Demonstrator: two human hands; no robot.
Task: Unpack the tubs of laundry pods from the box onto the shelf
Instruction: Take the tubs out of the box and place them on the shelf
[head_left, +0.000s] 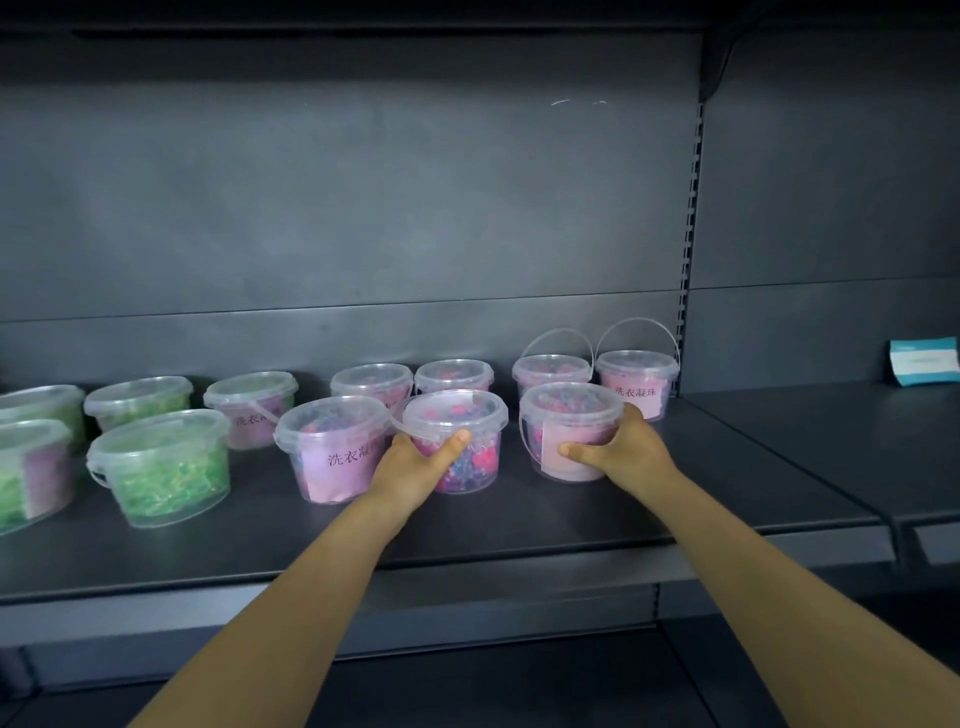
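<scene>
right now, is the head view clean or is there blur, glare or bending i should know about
Head view: dim, flat light with no hard glare; the shelf bows slightly along its front edge from wide-angle distortion; the far-left green tub looks stretched and soft; the left hand and right hand are fairly sharp; the label on the back right tub is legible.

Shelf (571, 519): tubs in two rows, front and back. Middle tub (483, 465) in front row, just right of its neighbour (332, 447). Right tub (571, 410) beside it, apart. Rear tub (636, 371) just behind right tub. Packet (924, 361) far right, on next bay.
</scene>
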